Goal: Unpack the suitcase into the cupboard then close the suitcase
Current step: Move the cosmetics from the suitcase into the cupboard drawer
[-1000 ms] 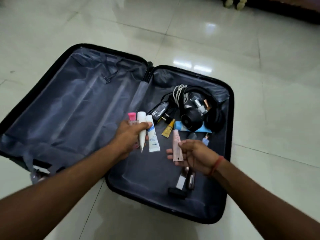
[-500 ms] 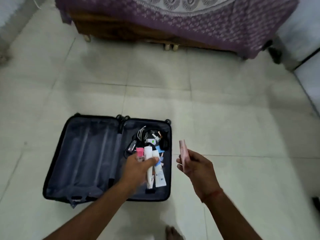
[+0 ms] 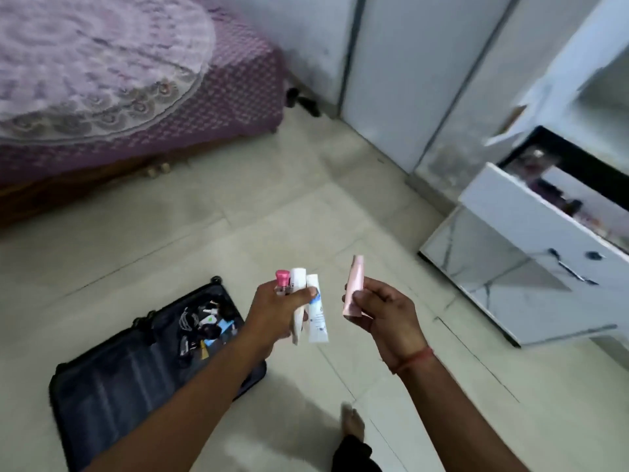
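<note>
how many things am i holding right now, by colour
Pink-capped bottle, in left hand: 1
White tubes, in left hand: 2
Pale pink tube, in right hand: 1
Total: 4

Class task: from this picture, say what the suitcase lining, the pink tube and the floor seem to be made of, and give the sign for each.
Suitcase lining: likely thin woven synthetic cloth, dark grey; it creases and has a faint sheen.
Pink tube, held by the right hand: probably soft plastic, matt, with a flat crimped-looking end.
Floor: seemingly glazed ceramic or stone tiles, pale and glossy; grout lines and reflections show.
</note>
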Tool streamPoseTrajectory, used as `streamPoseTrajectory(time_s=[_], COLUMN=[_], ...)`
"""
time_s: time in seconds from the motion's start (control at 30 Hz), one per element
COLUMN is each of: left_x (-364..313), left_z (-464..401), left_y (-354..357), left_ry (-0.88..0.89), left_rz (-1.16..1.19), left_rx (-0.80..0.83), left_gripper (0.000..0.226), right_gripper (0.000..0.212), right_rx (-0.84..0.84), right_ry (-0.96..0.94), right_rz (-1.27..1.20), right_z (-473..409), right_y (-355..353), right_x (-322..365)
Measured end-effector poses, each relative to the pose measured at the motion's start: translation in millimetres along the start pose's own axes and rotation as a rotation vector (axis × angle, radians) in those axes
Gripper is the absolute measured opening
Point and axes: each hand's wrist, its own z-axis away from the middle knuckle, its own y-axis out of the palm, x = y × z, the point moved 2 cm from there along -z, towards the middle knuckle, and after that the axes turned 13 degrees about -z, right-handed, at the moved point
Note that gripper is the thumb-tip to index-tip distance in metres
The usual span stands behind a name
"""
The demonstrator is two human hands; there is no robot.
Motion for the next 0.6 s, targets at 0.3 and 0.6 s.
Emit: streamPoseTrajectory(time_s=[0.3,0.6], left_x=[-80.6,-146.5], left_z=[5.0,-34.2], left_y=[234.5,380.8], left_ry=[0.103,0.115], left_rz=[-0.230,-0.275], left_rx=[0.308,0.428], left_gripper=[0.011,0.013], right_gripper=[0.023,0.022], right_rx=[-0.231,-0.379], right_ry=[-0.155,-0.282], right_rz=[-0.107,-0.227], right_z=[13.7,-32.0], right_y=[-192.0,-290.5], right_x=[137.7,243.8])
